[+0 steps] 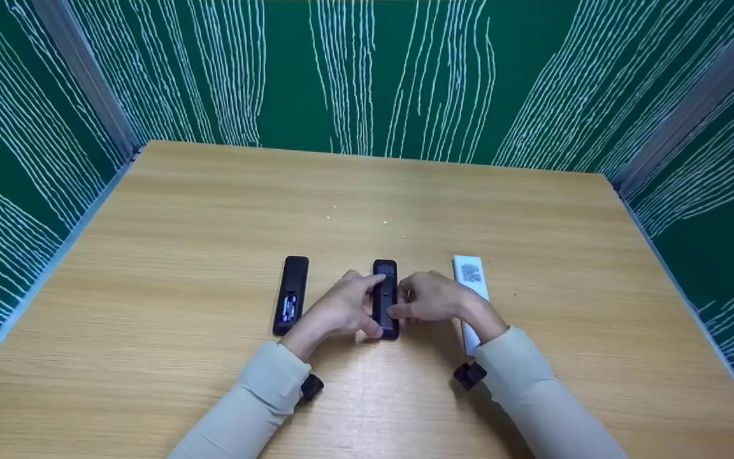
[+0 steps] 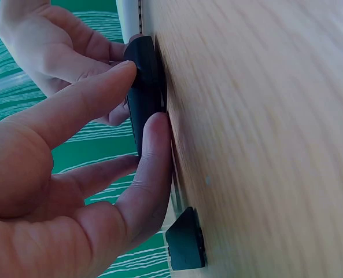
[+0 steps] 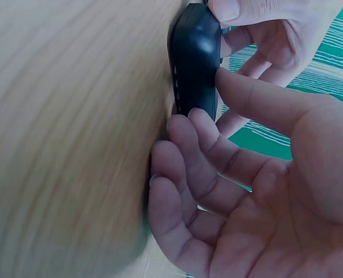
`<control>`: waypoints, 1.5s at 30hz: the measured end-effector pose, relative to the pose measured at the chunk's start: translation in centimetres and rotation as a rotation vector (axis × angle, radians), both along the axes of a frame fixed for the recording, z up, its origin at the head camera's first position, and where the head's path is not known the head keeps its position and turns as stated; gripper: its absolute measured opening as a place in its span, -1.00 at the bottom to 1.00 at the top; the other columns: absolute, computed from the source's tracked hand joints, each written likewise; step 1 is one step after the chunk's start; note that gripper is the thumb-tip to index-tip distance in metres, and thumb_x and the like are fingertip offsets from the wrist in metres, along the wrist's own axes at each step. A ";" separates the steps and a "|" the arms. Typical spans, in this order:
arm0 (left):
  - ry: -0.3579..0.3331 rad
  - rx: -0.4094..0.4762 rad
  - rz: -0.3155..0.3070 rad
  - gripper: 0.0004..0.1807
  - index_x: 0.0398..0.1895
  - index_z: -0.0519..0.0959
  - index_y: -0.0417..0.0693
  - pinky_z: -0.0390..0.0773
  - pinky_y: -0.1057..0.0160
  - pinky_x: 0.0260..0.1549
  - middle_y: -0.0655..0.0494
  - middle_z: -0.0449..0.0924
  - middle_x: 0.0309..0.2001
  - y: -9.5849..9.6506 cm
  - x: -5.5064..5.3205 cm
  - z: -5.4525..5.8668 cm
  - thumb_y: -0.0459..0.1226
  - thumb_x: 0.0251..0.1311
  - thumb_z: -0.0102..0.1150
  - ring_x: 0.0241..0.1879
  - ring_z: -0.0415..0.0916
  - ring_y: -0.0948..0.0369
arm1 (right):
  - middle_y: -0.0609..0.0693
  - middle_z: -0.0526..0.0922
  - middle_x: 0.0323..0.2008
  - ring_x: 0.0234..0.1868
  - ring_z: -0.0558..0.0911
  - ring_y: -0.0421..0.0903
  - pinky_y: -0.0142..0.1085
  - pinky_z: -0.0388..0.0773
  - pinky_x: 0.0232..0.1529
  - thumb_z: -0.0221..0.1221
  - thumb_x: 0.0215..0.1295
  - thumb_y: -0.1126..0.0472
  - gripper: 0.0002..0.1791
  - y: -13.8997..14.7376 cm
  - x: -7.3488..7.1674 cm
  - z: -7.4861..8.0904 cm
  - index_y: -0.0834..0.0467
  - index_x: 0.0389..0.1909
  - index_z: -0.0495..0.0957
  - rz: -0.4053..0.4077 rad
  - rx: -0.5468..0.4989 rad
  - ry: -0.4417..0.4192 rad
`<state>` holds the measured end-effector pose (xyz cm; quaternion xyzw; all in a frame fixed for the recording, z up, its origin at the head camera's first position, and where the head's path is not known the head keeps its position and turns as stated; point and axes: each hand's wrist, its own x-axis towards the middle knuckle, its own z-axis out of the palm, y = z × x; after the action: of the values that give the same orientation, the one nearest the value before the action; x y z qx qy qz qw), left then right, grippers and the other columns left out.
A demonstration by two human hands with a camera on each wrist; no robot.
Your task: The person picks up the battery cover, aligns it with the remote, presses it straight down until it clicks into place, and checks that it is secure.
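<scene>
The middle black remote (image 1: 385,293), lying on the bench (image 1: 214,191), is gripped at its left edge by the left hand (image 1: 341,306) and pinched at its right by the right hand (image 1: 434,296). To its left, a second remote (image 1: 294,274) is placed; to its right, a white bar (image 1: 471,274). The bench's far edge is set well beyond it.

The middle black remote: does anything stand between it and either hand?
Nothing visible does: the left hand and right hand both touch the middle black remote. The other black remote lies to its left, the white object to its right, neither in between.
</scene>
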<state>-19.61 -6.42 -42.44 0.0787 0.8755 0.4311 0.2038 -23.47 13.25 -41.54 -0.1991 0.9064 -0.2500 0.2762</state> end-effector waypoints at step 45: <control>-0.002 0.000 -0.007 0.23 0.66 0.27 -0.04 0.62 0.19 -0.04 -0.12 0.35 0.23 -0.1 -0.1 -0.1 -0.61 -0.20 0.61 -0.13 0.53 0.10 | -0.01 0.72 -0.47 -0.47 0.64 -0.14 -0.32 0.48 -0.40 0.37 0.42 0.08 -0.79 -0.3 0.9 0.1 0.15 -0.29 0.68 -0.018 0.008 0.055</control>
<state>-19.70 -6.48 -42.54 0.0814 0.8750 0.4302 0.2064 -22.53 12.94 -41.46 -0.1969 0.9164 -0.2433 0.2497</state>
